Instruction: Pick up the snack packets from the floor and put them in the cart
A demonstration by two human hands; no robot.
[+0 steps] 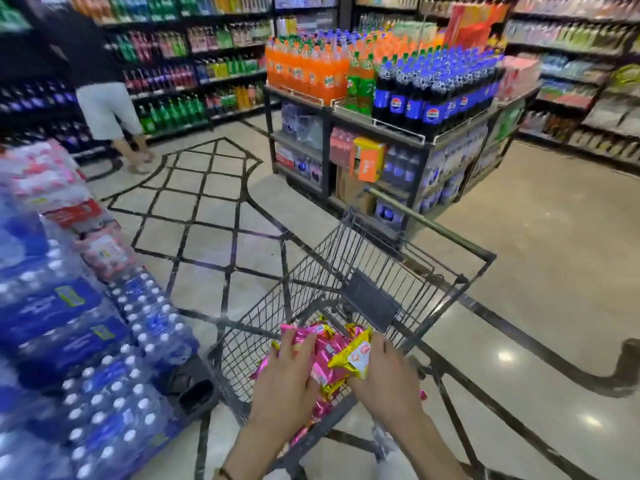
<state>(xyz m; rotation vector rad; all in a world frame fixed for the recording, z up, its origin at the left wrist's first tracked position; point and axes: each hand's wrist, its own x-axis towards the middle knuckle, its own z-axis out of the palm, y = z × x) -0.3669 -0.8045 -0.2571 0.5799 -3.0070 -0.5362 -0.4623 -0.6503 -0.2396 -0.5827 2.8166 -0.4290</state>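
Note:
A grey wire shopping cart (pixel 349 268) stands in front of me, its basket open at the top. Both my hands are over the near end of the basket, holding a bundle of snack packets. My left hand (pixel 285 379) grips the shiny pink packets (pixel 325 355). My right hand (pixel 384 372) holds a yellow and white packet (pixel 356 355) at the bundle's right side. More pink and gold packets (pixel 322 323) show beyond my fingers inside the basket. Part of the bundle is hidden under my hands.
Stacked packs of water bottles (pixel 104 358) crowd the left side next to the cart. A display stand of soda bottles (pixel 398 98) rises beyond the cart. Another person (pixel 104 98) stands at the far left by the drink shelves. Polished floor (pixel 536 237) stretches to the right.

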